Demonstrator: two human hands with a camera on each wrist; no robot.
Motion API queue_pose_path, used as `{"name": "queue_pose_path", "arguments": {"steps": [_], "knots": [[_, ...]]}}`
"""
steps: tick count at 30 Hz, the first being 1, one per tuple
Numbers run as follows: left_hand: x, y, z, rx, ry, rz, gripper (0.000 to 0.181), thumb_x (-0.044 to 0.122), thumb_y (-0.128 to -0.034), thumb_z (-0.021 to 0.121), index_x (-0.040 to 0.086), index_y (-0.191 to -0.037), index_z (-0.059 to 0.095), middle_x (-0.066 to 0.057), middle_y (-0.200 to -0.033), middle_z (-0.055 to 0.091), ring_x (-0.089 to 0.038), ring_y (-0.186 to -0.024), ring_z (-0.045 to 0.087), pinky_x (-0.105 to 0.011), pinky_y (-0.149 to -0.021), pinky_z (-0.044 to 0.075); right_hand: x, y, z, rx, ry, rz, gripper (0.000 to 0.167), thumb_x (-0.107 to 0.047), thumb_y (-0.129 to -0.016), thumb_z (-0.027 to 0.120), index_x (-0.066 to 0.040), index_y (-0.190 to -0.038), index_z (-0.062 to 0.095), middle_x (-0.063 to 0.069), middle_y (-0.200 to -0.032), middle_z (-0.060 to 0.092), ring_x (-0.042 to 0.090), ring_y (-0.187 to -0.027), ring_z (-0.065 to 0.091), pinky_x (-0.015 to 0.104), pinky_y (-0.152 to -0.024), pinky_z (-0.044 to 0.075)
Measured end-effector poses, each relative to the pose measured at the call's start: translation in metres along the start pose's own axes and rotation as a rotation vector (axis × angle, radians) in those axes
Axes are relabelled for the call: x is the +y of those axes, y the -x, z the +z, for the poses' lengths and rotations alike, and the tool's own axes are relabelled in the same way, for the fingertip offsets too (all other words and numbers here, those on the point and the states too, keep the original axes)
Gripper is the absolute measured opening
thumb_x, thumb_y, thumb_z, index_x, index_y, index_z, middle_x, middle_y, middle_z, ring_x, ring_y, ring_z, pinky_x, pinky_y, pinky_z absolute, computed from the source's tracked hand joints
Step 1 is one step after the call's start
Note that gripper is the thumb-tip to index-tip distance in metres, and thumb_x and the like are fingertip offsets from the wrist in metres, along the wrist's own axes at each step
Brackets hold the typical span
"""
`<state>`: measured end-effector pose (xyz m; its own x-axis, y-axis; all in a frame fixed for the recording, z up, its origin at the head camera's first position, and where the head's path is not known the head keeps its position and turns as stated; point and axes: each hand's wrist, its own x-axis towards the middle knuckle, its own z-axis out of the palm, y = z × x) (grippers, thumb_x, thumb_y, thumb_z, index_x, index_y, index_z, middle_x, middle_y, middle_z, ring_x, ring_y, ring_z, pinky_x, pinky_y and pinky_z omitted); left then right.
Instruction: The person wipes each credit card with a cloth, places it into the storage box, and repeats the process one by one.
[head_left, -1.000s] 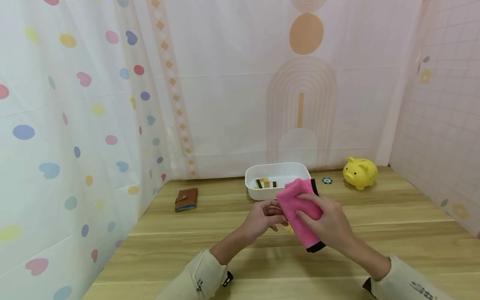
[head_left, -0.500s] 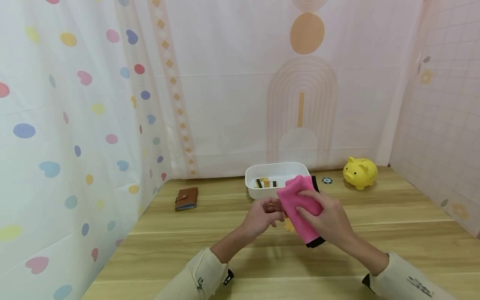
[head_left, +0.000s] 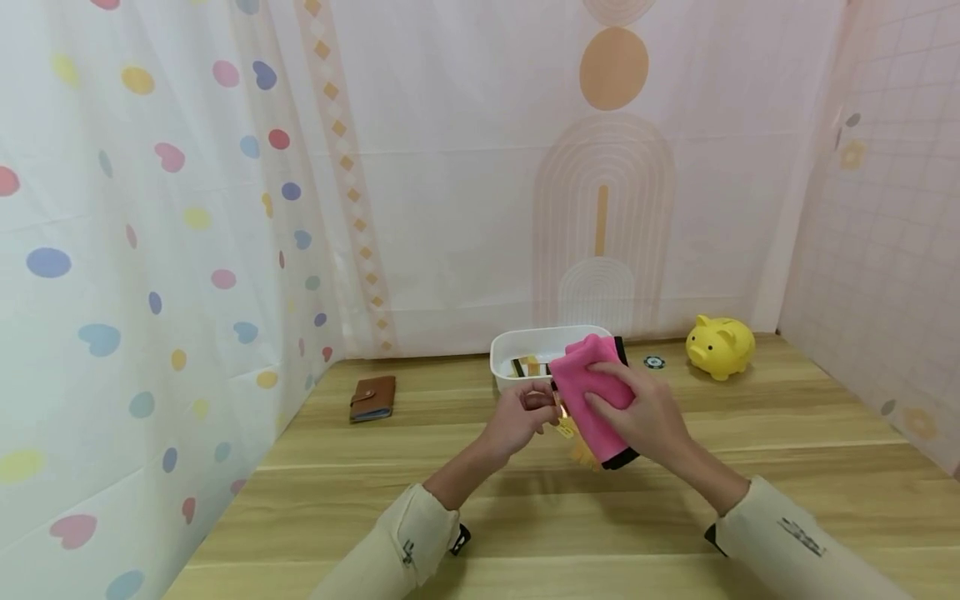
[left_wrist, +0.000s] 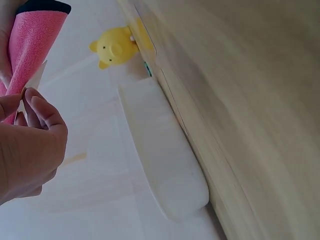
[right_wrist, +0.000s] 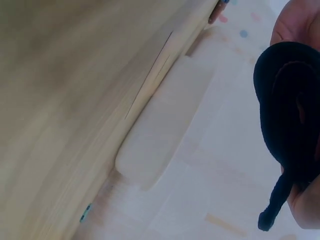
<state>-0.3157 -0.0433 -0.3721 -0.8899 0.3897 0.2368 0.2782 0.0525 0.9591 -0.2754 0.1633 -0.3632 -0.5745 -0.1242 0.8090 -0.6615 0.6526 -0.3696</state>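
Observation:
My right hand (head_left: 652,417) grips a pink cloth (head_left: 573,379) with black edging, fingers and thumb spread over its face. In the right wrist view only the dark edge of the cloth (right_wrist: 285,110) shows beside the hand. My left hand (head_left: 513,425) pinches a thin flat piece at the cloth's left side. A pale pointed corner of that flat piece (left_wrist: 35,82) sticks out behind the cloth in the left wrist view. Below the left fingertips a yellow-gold part (head_left: 566,427) shows. Most of the piece is hidden by the cloth, so its kind is unclear.
Behind the hands a white plastic box (head_left: 504,342) holds several small gold, black and white pieces. A yellow piggy bank (head_left: 722,346) stands back right, near a dark poker chip (head_left: 654,362). The brown wallet (head_left: 372,398) lies at left on the wooden table (head_left: 337,500).
Both hands have shifted slightly; the cloth has moved up and a little left. More of the yellow-gold piece shows beneath it.

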Motion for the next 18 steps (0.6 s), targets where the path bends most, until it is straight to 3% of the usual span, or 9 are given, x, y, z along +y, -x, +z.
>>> {"name": "queue_pose_path", "arguments": {"steps": [8, 13, 18], "knots": [[-0.008, -0.026, 0.000, 0.036, -0.021, 0.026, 0.013, -0.003, -0.0870, 0.062, -0.002, -0.100, 0.061, -0.007, -0.087, 0.071, -0.008, -0.072, 0.063, -0.023, -0.059, 0.048, 0.022, -0.010, 0.010, 0.011, 0.009, -0.013, 0.035, -0.007, -0.079, 0.083, -0.005, -0.112, 0.070, 0.014, -0.090, 0.068, 0.016, -0.065, 0.057, 0.026, -0.052, 0.049], [-0.010, -0.048, -0.002, 0.075, -0.044, 0.066, 0.019, -0.004, -0.0886, 0.059, -0.007, -0.107, 0.061, -0.019, -0.094, 0.071, -0.010, -0.070, 0.063, -0.021, -0.058, 0.049, 0.037, -0.025, 0.019, 0.034, 0.000, -0.016, 0.033, -0.010, -0.082, 0.081, -0.006, -0.113, 0.069, 0.015, -0.094, 0.067, 0.019, -0.067, 0.058, 0.030, -0.053, 0.049], [-0.013, -0.068, -0.004, 0.110, -0.065, 0.038, 0.022, -0.005, -0.0910, 0.056, -0.008, -0.112, 0.060, -0.023, -0.100, 0.070, -0.010, -0.067, 0.062, -0.020, -0.054, 0.044, 0.052, -0.037, 0.032, 0.049, -0.018, 0.023, 0.031, -0.012, -0.084, 0.079, -0.004, -0.112, 0.069, 0.016, -0.092, 0.067, 0.021, -0.069, 0.059, 0.030, -0.054, 0.049]]}}
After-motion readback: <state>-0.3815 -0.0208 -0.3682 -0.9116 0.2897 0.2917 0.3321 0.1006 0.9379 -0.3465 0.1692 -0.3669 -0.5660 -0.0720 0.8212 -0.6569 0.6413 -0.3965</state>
